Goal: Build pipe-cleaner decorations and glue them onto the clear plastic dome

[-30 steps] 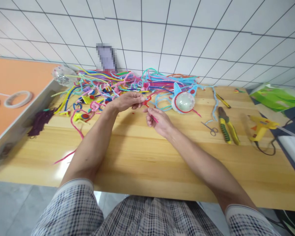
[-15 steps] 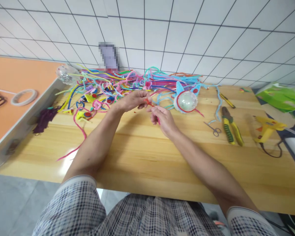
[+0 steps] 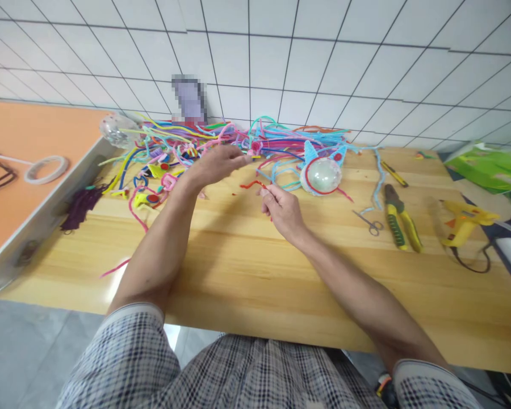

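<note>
The head view is the only feed I have, so I read everything off it. My right hand (image 3: 284, 211) has its thumb and forefinger pressed together, pinching one end of a red fuzzy stem (image 3: 252, 183) in front of me, over the wooden tabletop (image 3: 247, 278). A bit of pink-red shows below that grip; I can't tell from here whether it belongs to the same piece.

From those fingertips the stem juts out to my left — its long axis running roughly crosswise, with a slight wave and a free end that nothing touches. My left hand (image 3: 219, 163) is beyond that free end, farther from me, its fingers stretched out and pointing rightward. I see nothing between them, and its thumb is hidden from me. So the right hand is the nearer one, already in contact, while the left is near but apart, its fingertips passing on the far side of the stem. How high the stem sits above the wood I can't judge.

Behind both hands lies the heap of coloured stems (image 3: 276, 146); just right of the stem sits a clear ball with blue ears (image 3: 325, 175).
</note>
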Action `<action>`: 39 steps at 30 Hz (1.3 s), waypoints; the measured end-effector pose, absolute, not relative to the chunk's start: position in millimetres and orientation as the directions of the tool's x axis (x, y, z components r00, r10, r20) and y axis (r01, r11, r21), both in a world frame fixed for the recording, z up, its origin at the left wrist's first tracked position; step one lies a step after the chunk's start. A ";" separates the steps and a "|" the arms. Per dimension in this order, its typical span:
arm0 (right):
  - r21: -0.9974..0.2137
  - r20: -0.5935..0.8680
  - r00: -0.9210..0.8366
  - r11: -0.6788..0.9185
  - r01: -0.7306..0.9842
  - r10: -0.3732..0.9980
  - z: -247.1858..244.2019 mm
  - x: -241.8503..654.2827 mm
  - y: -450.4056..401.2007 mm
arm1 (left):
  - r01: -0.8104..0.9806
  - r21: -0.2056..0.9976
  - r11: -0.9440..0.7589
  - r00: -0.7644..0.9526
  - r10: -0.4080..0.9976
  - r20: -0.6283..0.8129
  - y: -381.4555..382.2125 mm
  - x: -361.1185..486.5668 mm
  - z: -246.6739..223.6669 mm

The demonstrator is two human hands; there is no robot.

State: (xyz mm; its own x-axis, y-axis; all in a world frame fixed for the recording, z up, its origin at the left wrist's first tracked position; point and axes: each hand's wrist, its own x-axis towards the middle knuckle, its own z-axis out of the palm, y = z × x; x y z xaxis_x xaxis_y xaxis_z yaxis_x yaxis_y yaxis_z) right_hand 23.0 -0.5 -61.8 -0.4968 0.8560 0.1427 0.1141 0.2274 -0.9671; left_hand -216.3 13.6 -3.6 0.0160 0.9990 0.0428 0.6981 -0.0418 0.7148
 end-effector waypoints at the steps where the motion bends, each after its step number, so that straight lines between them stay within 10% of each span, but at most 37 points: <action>1: -0.959 0.157 -0.493 0.251 0.129 0.856 -61.9 23.7 0.3 | 0.639 0.764 -0.090 0.149 0.989 -0.008 10.5 -209.7 2.0; 5: -0.947 0.169 -0.500 0.280 0.156 0.850 -59.3 24.7 2.4 | 0.515 0.849 -0.116 0.393 0.912 -0.114 5.7 -193.1 10.5; 21: -0.992 -0.085 -0.590 -0.126 -0.030 0.803 -45.5 55.2 4.6 | 0.396 0.884 -0.248 0.243 0.957 0.159 8.1 -184.3 4.8; 39: -0.979 0.183 -0.258 0.152 -0.136 0.949 -53.3 113.9 -3.3 | 0.130 0.976 -0.172 0.539 0.839 0.076 -4.3 -108.8 -32.9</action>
State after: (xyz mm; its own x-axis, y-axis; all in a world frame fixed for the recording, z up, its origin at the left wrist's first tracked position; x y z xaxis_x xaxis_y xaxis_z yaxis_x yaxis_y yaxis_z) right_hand 113.9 -3.3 -53.3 -0.2579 0.9487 0.1828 -0.1355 0.1518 -0.9791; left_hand -108.8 -4.3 -32.9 0.5389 0.8389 0.0756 0.1304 -0.1718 0.9765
